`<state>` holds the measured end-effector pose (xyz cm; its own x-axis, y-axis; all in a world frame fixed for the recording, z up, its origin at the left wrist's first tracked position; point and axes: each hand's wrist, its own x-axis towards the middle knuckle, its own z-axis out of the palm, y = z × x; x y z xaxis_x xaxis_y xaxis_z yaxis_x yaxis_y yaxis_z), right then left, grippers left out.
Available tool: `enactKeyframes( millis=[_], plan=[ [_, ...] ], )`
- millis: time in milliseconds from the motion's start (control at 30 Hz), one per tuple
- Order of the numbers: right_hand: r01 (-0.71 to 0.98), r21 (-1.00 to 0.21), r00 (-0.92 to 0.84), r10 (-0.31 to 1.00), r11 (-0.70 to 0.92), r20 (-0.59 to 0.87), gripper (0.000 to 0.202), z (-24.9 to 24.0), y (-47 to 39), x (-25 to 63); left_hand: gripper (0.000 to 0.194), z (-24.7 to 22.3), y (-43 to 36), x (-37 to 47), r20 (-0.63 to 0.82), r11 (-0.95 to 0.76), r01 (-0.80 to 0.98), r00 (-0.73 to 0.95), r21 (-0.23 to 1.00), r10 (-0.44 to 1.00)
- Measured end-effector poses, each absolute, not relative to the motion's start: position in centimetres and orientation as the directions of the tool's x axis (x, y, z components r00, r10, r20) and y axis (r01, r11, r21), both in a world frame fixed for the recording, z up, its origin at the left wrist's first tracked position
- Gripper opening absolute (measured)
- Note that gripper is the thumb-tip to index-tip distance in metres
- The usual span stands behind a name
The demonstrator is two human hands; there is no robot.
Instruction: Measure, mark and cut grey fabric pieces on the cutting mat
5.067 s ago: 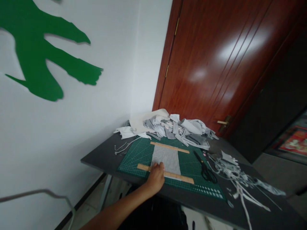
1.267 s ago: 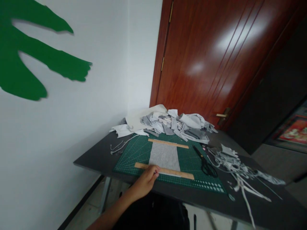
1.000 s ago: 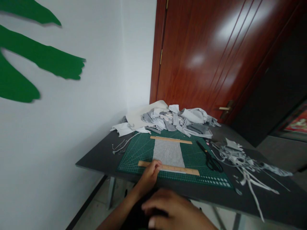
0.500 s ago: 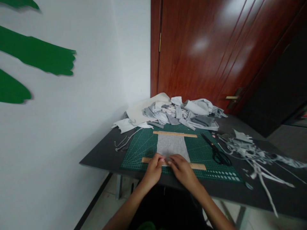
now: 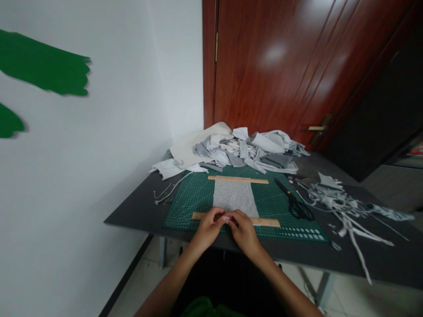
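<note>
My left hand [image 5: 210, 225] and my right hand [image 5: 243, 228] meet at the fingertips over the near edge of a light grey cloth [image 5: 234, 196]. Both are closed in a pinch; anything between the fingers is too small to make out. Beneath them a wooden ruler [image 5: 269, 222] crosses the cloth's near end, partly hidden by the hands. A second wooden ruler [image 5: 238, 179] lies along its far end. Cloth and rulers rest on a green cutting mat [image 5: 194, 200]. Black-handled scissors [image 5: 296, 206] lie to the right of the cloth.
A heap of grey and white fabric pieces [image 5: 231, 152] fills the table's back. Tangled fabric strips [image 5: 330, 196] lie on the right, and thin cords [image 5: 173, 189] on the left. A white wall [image 5: 132, 110] borders the left side; a wooden door [image 5: 264, 79] stands behind.
My fingertips have come together; a moment ago a small gap separated my hands. The whole view has shifted slightly. Cloth, rulers and scissors keep their places on the mat.
</note>
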<state>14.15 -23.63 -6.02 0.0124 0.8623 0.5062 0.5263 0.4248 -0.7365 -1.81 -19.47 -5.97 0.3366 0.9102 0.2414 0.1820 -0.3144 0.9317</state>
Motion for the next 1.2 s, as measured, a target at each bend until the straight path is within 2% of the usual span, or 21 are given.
enactKeyframes(
  millis=[133, 267, 333, 367, 433, 533, 600, 733, 867, 1000, 1100, 1200],
  plan=[
    [0.418, -0.837, 0.242, 0.845, 0.352, 0.476, 0.021, -5.1, -22.9, 16.5, 0.02, -5.7, -20.4, -1.7, 0.301, -0.415, 0.283, 0.369, 0.865, 0.879],
    [0.043, -0.966, 0.365, 0.896, 0.254, 0.252, 0.036, -4.5, -22.2, 20.5, 0.02, -5.3, -22.2, -1.1, 0.384, -0.574, 0.403, 0.459, 0.713, 0.801],
    [-0.02, -0.983, 0.362, 0.918, 0.182, 0.162, 0.04, -4.5, -22.1, 22.9, 0.021, -5.3, -23.0, -0.8, 0.395, -0.63, 0.492, 0.502, 0.6, 0.769],
    [0.038, -0.988, 0.341, 0.927, 0.148, 0.153, 0.041, -4.5, -22.1, 24.1, 0.022, -5.4, -23.3, -0.7, 0.396, -0.65, 0.538, 0.52, 0.537, 0.757],
    [0.309, -0.944, 0.306, 0.927, 0.119, 0.217, 0.037, -4.9, -22.4, 26.8, 0.027, -5.8, -23.7, -0.5, 0.398, -0.675, 0.611, 0.545, 0.414, 0.738],
    [0.741, -0.672, 0.307, 0.889, 0.001, 0.34, 0.027, -5.9, -22.9, 30.2, 0.033, -6.3, -23.9, -0.3, 0.402, -0.693, 0.654, 0.571, 0.304, 0.716],
    [0.846, -0.531, 0.28, 0.889, -0.05, 0.363, 0.032, -6.7, -23.1, 31.8, 0.034, -6.4, -24.0, -0.3, 0.401, -0.695, 0.665, 0.578, 0.274, 0.71],
    [0.906, -0.421, 0.212, 0.906, -0.042, 0.367, 0.038, -7.1, -23.3, 32.5, 0.035, -6.4, -24.1, -0.3, 0.412, -0.687, 0.678, 0.565, 0.263, 0.715],
    [0.938, -0.341, 0.197, 0.901, -0.059, 0.387, 0.036, -5.3, -24.0, 30.6, 0.034, -6.3, -24.2, -0.3, 0.421, -0.694, 0.667, 0.566, 0.271, 0.709],
    [0.902, -0.413, -0.032, 0.972, 0.128, 0.232, 0.028, -3.1, -24.8, 27.9, 0.03, -5.7, -24.4, -0.4, 0.4, -0.696, 0.664, 0.579, 0.273, 0.71],
    [0.885, -0.436, -0.124, 0.985, 0.165, 0.121, 0.025, -2.4, -25.1, 26.7, 0.026, -5.3, -24.5, -0.5, 0.394, -0.696, 0.666, 0.583, 0.27, 0.711],
    [0.873, -0.451, -0.169, 0.982, 0.187, 0.08, 0.027, -2.4, -25.0, 26.5, 0.025, -5.1, -24.6, -0.5, 0.394, -0.702, 0.664, 0.592, 0.256, 0.703]
  ],
)
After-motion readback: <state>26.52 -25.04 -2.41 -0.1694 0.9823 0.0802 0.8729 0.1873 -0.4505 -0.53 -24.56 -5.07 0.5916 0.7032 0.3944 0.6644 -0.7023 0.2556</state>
